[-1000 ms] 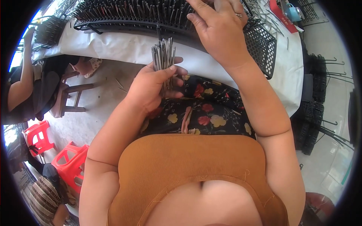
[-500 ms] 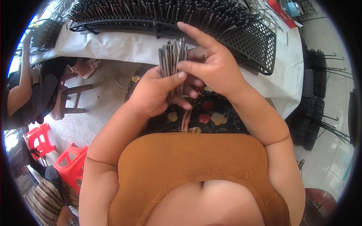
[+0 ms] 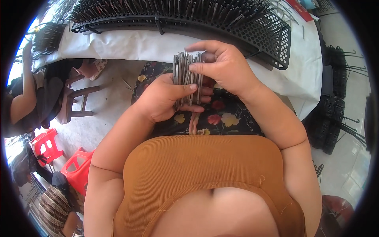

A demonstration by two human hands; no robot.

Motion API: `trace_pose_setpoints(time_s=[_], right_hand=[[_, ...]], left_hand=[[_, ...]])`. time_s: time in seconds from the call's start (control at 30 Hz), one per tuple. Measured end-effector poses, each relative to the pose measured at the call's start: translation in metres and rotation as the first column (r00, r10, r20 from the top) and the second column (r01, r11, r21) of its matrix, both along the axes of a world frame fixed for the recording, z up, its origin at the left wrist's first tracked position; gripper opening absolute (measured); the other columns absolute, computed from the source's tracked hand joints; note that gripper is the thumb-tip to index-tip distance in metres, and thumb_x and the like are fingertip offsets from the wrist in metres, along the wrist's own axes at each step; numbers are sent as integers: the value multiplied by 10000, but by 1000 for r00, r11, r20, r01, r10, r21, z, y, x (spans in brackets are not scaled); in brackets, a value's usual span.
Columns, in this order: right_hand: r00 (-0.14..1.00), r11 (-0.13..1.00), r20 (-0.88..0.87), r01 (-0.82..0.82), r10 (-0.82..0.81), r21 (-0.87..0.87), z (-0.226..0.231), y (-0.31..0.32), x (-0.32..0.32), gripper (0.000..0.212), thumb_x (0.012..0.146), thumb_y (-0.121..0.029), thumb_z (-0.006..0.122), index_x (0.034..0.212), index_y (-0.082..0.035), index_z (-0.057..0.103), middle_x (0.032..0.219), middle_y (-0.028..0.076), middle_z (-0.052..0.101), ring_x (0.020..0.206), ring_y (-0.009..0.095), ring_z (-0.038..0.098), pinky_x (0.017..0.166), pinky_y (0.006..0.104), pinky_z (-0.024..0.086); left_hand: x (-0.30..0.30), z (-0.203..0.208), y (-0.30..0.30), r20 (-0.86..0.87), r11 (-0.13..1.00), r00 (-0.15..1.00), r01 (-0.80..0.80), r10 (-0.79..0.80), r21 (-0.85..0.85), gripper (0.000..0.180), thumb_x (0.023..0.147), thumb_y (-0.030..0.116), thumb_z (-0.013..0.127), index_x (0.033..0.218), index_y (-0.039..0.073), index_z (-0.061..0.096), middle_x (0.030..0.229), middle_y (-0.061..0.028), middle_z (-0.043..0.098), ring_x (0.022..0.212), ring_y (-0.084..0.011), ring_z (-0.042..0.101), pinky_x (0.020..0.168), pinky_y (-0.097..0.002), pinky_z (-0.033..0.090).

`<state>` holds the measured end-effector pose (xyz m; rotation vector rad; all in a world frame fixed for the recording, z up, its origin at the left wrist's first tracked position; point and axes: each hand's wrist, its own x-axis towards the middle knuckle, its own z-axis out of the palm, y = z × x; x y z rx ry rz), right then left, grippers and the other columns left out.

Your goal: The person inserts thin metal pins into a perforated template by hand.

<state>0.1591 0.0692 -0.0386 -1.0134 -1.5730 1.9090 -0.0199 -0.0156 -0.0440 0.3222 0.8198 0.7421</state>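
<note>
A bundle of thin grey metal rods [image 3: 183,77] stands nearly upright above my lap, its tops roughly level. My left hand [image 3: 164,98] is closed round its lower part, thumb across the front and fingers behind. From the right, my right hand [image 3: 231,69] grips the upper part, its thumb pressed against the front of the rods. Its index finger reaches past their top ends, and other fingers lie behind the bundle, partly hidden. Beyond my hands, a long black perforated metal rack [image 3: 272,37] holds many similar dark rods standing in dense rows.
The rack rests on a table with a white cover [image 3: 110,49]. Red plastic stools [image 3: 77,168] and a wooden stool [image 3: 79,94] stand at left, near other seated people. Black racks with hooked rods [image 3: 329,102] are at right. A red box [image 3: 300,10] lies at the far right.
Both hands and the bundle have moved slightly right and nearer to me. My right index finger has bent down toward the rod tops, and the rod tops look more even.
</note>
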Motion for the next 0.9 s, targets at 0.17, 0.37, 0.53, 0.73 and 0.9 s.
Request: trace_pose_setpoints(time_s=[0.17,0.37,0.53,0.73,0.9], right_hand=[[999,999,8,33,-33,-12,-1,-3,4,342,867,-20,699,1200,14,628,909,80,709,787,93,643,691,237,525],[997,996,-7,80,-80,49,-5,-7,6,325,902,4,661,1223,-3,615,915,80,697,797,99,647,699,228,532],[1000,998,25,5,-7,63,-13,-10,12,317,923,2,629,1237,-13,590,913,70,684,774,94,638,668,223,522],[987,999,159,-20,13,43,-4,-16,7,263,944,-47,610,1205,-41,581,875,34,627,719,74,585,638,222,504],[989,997,132,69,-72,23,-6,-20,5,317,959,-70,598,1272,-55,551,912,44,606,762,77,572,642,232,499]], left_hand=[[3,1,0,-72,1000,997,5,-7,-20,293,970,68,559,1247,-24,556,1131,-169,663,997,-287,676,823,-438,607],[9,1,-4,-174,993,977,-121,119,1,259,977,56,553,1225,-19,565,1105,-159,670,962,-273,684,803,-427,610],[9,0,-5,-113,988,985,-141,134,-57,262,959,13,562,1219,-27,563,1091,-162,670,942,-266,689,793,-408,615],[12,-3,-7,-209,996,975,-85,81,-14,257,951,-27,535,1207,-39,562,1088,-154,669,938,-254,689,795,-376,618],[14,-4,-9,-224,992,967,-119,125,41,241,948,-14,550,1187,-39,569,1058,-137,675,900,-219,689,753,-343,619]])
